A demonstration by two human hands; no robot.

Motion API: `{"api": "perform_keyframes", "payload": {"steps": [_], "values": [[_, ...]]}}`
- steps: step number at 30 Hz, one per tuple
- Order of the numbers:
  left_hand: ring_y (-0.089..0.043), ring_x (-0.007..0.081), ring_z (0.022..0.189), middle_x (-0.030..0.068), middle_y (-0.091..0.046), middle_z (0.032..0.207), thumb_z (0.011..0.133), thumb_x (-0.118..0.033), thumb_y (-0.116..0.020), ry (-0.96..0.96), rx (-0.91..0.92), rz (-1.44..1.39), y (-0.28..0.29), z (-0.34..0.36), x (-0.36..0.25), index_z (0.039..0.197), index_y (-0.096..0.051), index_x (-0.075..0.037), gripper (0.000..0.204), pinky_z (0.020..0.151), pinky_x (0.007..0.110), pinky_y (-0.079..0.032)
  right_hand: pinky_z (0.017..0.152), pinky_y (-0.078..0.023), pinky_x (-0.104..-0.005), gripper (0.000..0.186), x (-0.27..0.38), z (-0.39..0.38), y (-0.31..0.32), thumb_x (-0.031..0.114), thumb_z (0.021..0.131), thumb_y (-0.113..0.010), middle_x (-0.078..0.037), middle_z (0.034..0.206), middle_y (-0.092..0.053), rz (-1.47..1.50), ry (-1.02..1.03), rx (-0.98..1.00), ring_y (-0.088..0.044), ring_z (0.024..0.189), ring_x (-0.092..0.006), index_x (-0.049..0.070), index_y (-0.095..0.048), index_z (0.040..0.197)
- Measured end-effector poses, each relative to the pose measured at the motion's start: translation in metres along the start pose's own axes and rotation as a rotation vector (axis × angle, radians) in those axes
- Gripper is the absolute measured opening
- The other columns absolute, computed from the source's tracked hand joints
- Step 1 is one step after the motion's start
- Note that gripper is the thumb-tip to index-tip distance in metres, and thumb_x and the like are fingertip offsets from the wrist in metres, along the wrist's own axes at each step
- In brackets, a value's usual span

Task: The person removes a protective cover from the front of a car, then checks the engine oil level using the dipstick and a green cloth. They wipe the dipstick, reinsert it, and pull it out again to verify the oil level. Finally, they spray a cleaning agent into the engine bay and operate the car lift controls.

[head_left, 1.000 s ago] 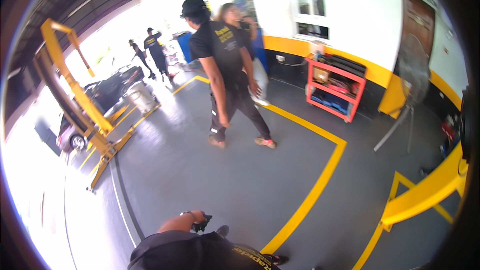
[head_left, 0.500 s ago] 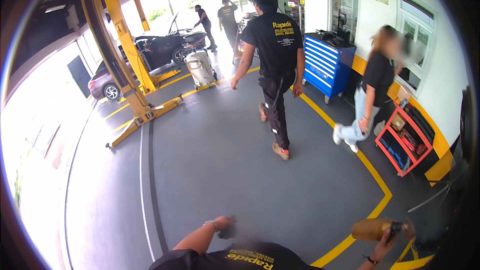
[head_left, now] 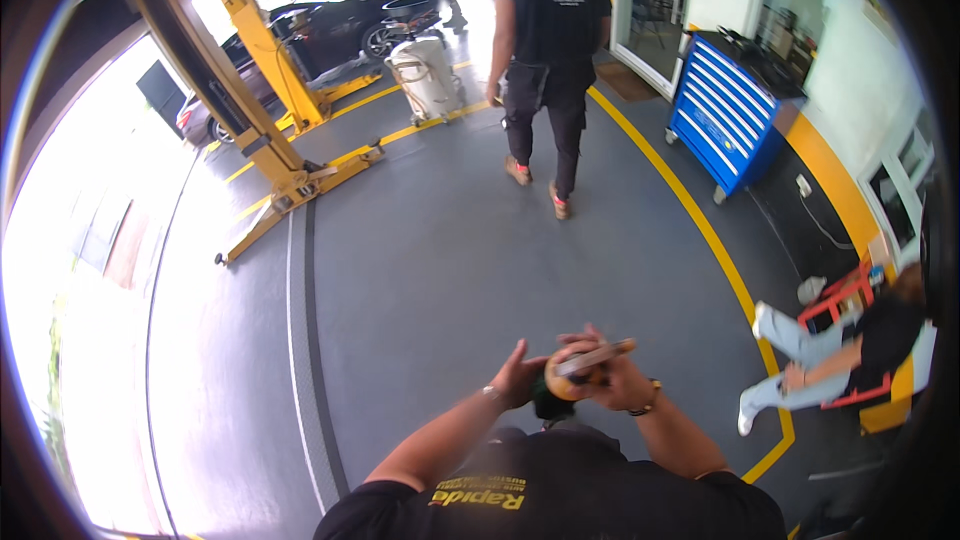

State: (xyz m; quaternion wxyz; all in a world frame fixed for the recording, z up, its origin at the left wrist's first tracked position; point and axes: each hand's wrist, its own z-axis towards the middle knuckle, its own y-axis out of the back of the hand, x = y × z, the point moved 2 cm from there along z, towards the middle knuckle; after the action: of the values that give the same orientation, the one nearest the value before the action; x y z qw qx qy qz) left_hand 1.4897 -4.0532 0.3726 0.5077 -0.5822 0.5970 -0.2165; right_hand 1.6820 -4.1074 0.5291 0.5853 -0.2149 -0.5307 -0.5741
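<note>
In front of my chest, my right hand (head_left: 622, 383) is wrapped round an amber bottle-like object (head_left: 562, 380), its rounded end turned to the left. A pale, brown-tipped strip (head_left: 598, 356) lies across it; I cannot make out whether it is a separate piece. My left hand (head_left: 517, 377) is raised at the object's left side, fingers stretched and apart. Just below and between both hands is a dark green-black thing (head_left: 553, 403), its kind unclear and partly hidden. Whether my left fingers touch either thing is hard to see.
Ahead, a person in black (head_left: 555, 50) walks away. A seated person (head_left: 850, 360) is at the right, by a red cart (head_left: 838, 298). A blue tool chest (head_left: 725, 120) stands along the wall. Left are a yellow lift post (head_left: 245, 30), white wheeled machine (head_left: 424, 75) and dark car (head_left: 325, 32).
Both my hands have come together at the middle, the right bringing the amber object inward. The walker ahead has gone farther off. The person at the right has gone from walking to sitting.
</note>
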Motion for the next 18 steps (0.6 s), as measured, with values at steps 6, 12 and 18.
{"api": "perform_keyframes", "payload": {"steps": [6, 12, 18], "values": [[-0.034, 0.0247, 0.140, 0.0149, -0.034, 0.152, 0.082, -0.082, -0.028, -0.402, -0.291, 0.609, -0.017, -0.042, -0.154, 0.149, -0.030, -0.006, 0.101, 0.116, 0.047, -0.024, 0.117, -0.013, -0.0567, 0.040, -0.060, 0.218, 0.004, 0.015, 0.085, -0.072, -0.002, 0.131, -0.058, 0.300, 0.184, 0.534, -0.035, 0.141, -0.0304, 0.014, -0.059, 0.123], [-0.049, 0.0231, 0.128, 0.0127, -0.045, 0.142, 0.094, -0.059, -0.035, -0.711, -0.516, 0.611, 0.055, 0.045, -0.320, 0.142, -0.038, -0.011, 0.069, 0.104, 0.042, -0.044, 0.114, -0.029, -0.0432, 0.046, -0.165, 0.394, 0.026, 0.018, 0.090, -0.067, -0.011, 0.138, -0.049, 0.662, 0.095, 0.530, -0.035, 0.139, -0.0266, 0.005, -0.052, 0.132], [-0.052, 0.0279, 0.125, 0.0140, -0.047, 0.140, 0.091, -0.050, -0.054, -0.564, 0.024, -0.225, 0.104, 0.160, -0.509, 0.141, -0.040, -0.009, 0.065, 0.100, 0.044, -0.047, 0.099, -0.045, -0.0357, 0.044, -0.252, 0.513, 0.134, 0.015, 0.088, -0.071, -0.008, 0.122, -0.056, 0.315, -0.164, -0.310, -0.057, 0.110, -0.0185, 0.003, -0.049, 0.125]]}}
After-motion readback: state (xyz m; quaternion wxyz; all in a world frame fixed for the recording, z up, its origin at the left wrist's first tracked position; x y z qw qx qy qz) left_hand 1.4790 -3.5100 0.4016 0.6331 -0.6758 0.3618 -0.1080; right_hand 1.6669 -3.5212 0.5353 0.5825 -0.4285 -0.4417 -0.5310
